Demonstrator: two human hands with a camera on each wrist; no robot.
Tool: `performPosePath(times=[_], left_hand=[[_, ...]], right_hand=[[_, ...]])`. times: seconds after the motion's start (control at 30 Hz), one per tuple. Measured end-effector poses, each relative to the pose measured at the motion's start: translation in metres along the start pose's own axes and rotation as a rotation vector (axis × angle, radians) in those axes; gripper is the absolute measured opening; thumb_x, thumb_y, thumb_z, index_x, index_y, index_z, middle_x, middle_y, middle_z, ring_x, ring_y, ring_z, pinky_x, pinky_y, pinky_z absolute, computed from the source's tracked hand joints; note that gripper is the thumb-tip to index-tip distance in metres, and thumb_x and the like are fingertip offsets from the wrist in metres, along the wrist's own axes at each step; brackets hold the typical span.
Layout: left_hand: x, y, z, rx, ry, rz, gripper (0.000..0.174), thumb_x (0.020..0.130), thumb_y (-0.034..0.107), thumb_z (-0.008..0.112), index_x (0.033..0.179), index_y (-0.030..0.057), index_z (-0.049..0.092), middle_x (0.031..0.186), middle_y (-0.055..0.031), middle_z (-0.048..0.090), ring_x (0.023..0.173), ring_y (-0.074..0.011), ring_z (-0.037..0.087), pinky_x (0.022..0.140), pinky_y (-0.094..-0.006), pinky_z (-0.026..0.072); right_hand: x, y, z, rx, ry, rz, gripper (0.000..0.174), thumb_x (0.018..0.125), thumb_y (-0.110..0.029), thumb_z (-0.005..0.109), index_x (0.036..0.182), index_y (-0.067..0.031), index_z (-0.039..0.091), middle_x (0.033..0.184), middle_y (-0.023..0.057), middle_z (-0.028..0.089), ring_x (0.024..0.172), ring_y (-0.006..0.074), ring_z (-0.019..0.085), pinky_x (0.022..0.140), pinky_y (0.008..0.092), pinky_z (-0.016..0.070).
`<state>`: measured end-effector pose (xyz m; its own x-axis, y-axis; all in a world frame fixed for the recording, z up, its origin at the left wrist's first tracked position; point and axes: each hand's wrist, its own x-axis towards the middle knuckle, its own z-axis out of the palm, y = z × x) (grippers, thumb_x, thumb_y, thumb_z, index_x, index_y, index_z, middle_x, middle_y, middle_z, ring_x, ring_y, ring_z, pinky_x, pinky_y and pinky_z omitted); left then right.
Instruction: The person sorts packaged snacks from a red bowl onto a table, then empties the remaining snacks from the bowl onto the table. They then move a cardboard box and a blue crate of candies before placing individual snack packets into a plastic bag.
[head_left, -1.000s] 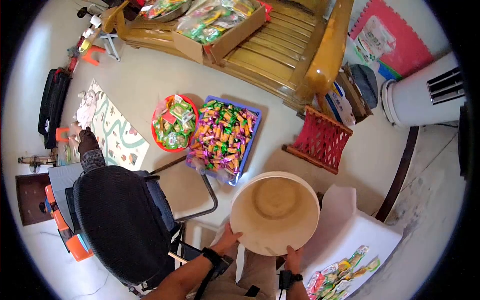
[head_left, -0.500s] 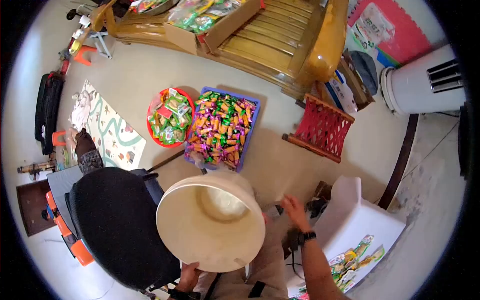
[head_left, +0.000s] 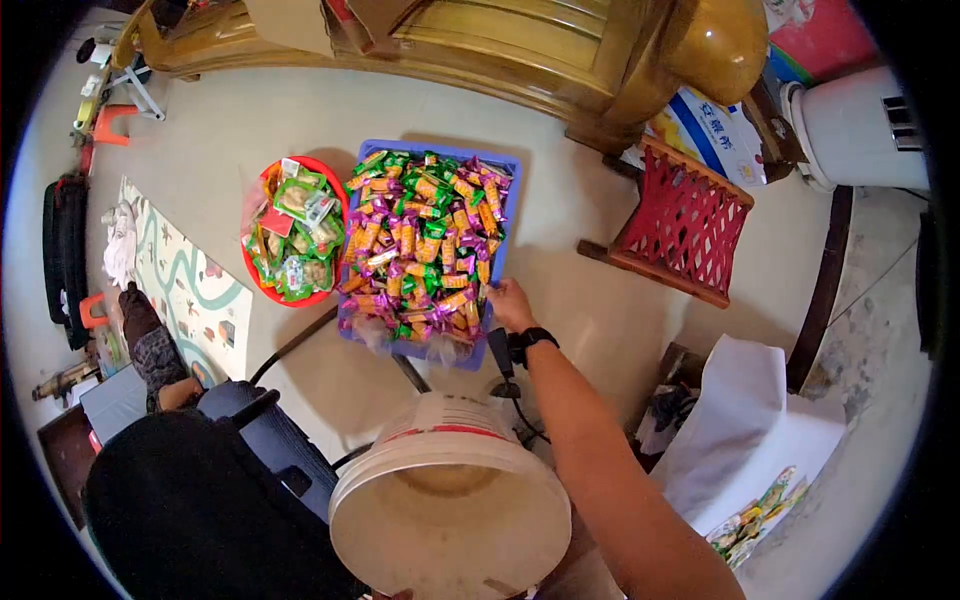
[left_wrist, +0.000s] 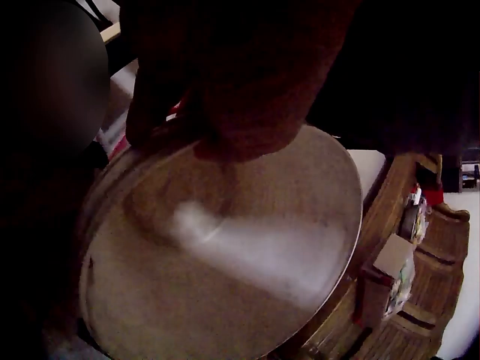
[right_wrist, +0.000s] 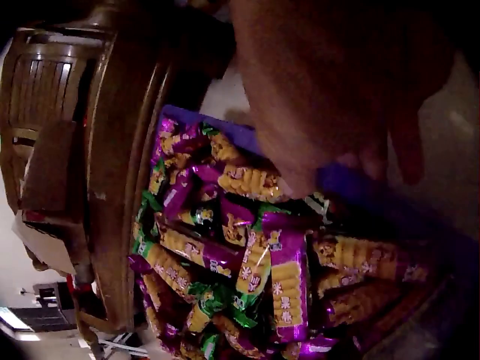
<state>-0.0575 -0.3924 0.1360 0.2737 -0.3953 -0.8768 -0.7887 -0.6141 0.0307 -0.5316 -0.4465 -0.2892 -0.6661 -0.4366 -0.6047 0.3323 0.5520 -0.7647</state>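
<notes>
A blue basket full of wrapped snacks in purple, green and yellow stands on the floor. The right hand is at its right edge; in the right wrist view that hand grips the rim, some fingers inside and others outside. A white bucket is held low in front of the body, its mouth tilted up toward the head camera. In the left wrist view the left hand grips the rim of the bucket, which looks empty inside.
A red basin of green packets touches the basket's left side. A black chair is at lower left, a red woven stool to the right, a wooden bench behind. White cloth-like sheeting lies at right.
The right hand has let go of the bucket and reached forward to the blue basket's right edge. The bucket has swung left, then lower, in the left hand. The head view is closer to the basket.
</notes>
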Motion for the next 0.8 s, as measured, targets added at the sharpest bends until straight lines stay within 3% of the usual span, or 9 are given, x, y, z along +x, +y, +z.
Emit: performPosePath(times=[0.17,0.27,0.37,0.53,0.6,0.63,0.7,0.73,0.8], left_hand=[[-0.002,-0.012,0.001,0.021,0.004,0.100,0.037,0.086,0.034,0.049,0.099,0.0000,0.055,0.070,-0.0110,0.060,0.046,-0.0156,0.049,0.035,-0.0287,0.0356],[-0.024,0.030,0.008,-0.008,-0.097,0.082,0.044,0.084,0.031,0.053,0.114,0.0003,0.046,0.085,-0.0143,0.061,0.059,-0.0193,0.056,0.035,-0.0295,0.0401],[-0.028,0.050,-0.003,-0.153,-0.002,-0.174,0.077,0.080,0.023,0.057,0.136,0.0070,0.007,0.119,-0.0211,0.043,0.092,-0.0342,0.055,0.041,-0.0394,0.0518],[-0.026,0.070,-0.054,-0.212,0.054,-0.024,0.066,0.078,0.016,0.058,0.132,0.0055,0.021,0.116,-0.0196,0.046,0.088,-0.0320,0.056,0.036,-0.0394,0.0491],[-0.007,0.067,-0.090,-0.119,0.022,0.276,0.055,0.079,0.020,0.057,0.127,0.0062,0.034,0.114,-0.0179,0.048,0.085,-0.0303,0.056,0.046,-0.0385,0.0503],[0.008,0.046,-0.127,0.089,0.020,0.179,0.048,0.079,0.023,0.058,0.122,0.0067,0.042,0.109,-0.0145,0.051,0.086,-0.0279,0.055,0.064,-0.0363,0.0493],[0.031,0.041,-0.186,0.038,0.015,-0.017,0.049,0.079,0.024,0.058,0.121,0.0063,0.041,0.105,-0.0122,0.052,0.087,-0.0266,0.053,0.071,-0.0365,0.0472],[0.031,0.072,-0.194,-0.022,0.013,-0.215,0.051,0.078,0.025,0.059,0.121,0.0059,0.040,0.101,-0.0099,0.053,0.089,-0.0253,0.052,0.078,-0.0366,0.0450],[0.011,0.151,-0.179,-0.309,0.099,-0.242,0.051,0.078,0.024,0.057,0.122,0.0060,0.038,0.101,-0.0106,0.052,0.093,-0.0264,0.050,0.080,-0.0415,0.0444]], right_hand=[[-0.008,-0.030,-0.006,-0.278,0.048,0.080,0.032,0.079,-0.024,0.057,0.099,0.0002,0.053,0.090,0.0211,0.060,0.087,0.0369,0.056,0.077,0.0417,0.0437],[-0.008,-0.027,-0.006,-0.192,0.034,0.046,0.031,0.079,-0.022,0.057,0.099,0.0003,0.053,0.091,0.0209,0.060,0.088,0.0374,0.056,0.077,0.0425,0.0436],[-0.010,-0.029,-0.006,-0.253,0.082,0.072,0.028,0.079,-0.021,0.056,0.098,-0.0003,0.054,0.092,0.0207,0.060,0.088,0.0374,0.056,0.078,0.0426,0.0436],[-0.008,-0.024,-0.013,-0.272,-0.012,0.089,0.033,0.079,-0.024,0.055,0.101,0.0002,0.052,0.095,0.0223,0.059,0.091,0.0377,0.055,0.079,0.0425,0.0436],[-0.006,-0.019,-0.014,-0.367,-0.014,0.070,0.036,0.081,-0.025,0.054,0.105,0.0007,0.050,0.097,0.0236,0.058,0.091,0.0377,0.055,0.080,0.0427,0.0435],[-0.014,-0.045,-0.023,-0.350,-0.068,0.208,0.038,0.082,-0.026,0.052,0.107,0.0014,0.049,0.099,0.0249,0.057,0.093,0.0390,0.054,0.081,0.0435,0.0429],[-0.022,-0.063,-0.028,-0.350,-0.048,0.207,0.038,0.082,-0.026,0.052,0.107,0.0024,0.048,0.100,0.0256,0.056,0.094,0.0398,0.053,0.082,0.0439,0.0425],[-0.026,-0.068,-0.029,-0.357,-0.032,0.200,0.038,0.082,-0.025,0.052,0.107,0.0035,0.047,0.101,0.0264,0.055,0.095,0.0406,0.053,0.082,0.0443,0.0421],[-0.024,-0.037,-0.026,-0.402,-0.003,0.160,0.037,0.082,-0.024,0.051,0.107,0.0035,0.047,0.101,0.0259,0.056,0.095,0.0409,0.053,0.082,0.0445,0.0420]])
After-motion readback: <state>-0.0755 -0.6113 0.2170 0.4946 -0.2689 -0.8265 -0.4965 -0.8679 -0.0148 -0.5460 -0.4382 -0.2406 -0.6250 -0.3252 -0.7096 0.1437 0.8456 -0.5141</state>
